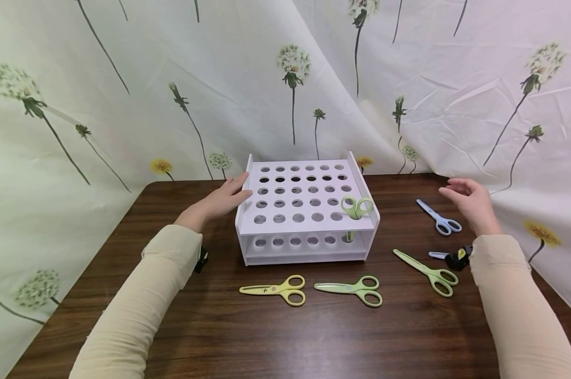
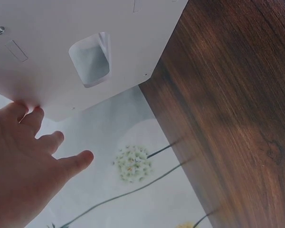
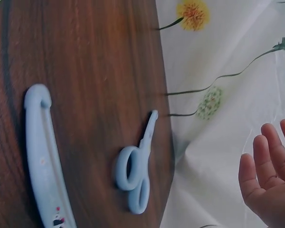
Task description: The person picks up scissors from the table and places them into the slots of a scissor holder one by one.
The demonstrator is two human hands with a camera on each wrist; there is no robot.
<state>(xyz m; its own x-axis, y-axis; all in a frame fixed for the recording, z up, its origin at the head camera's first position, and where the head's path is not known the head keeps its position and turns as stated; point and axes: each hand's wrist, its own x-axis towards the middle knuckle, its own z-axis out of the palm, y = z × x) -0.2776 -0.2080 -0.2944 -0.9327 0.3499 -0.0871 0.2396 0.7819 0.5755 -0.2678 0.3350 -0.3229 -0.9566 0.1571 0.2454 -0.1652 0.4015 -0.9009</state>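
Observation:
My left hand (image 1: 216, 201) is at the left side of a white rack (image 1: 309, 228) with rows of round holes, fingers stretched out and fingertips at its side panel. In the left wrist view, the fingertips come up to the panel's edge, beside an oval cutout. Green-handled scissors (image 1: 356, 213) stand point down in the rack's front right hole. Over the right side of the table, my right hand (image 1: 474, 204) is raised, its fingers loosely bent and holding nothing. Light blue scissors (image 1: 440, 220) lie just left of it. Another blue pair (image 3: 43, 156) is partly hidden by the wrist camera.
Yellow scissors (image 1: 271, 289) and green scissors (image 1: 349, 288) lie in front of the rack on the dark wooden table (image 1: 285, 337). Another green pair (image 1: 423, 268) lies to its right. Behind the table hangs a white flower-print cloth (image 1: 247, 79).

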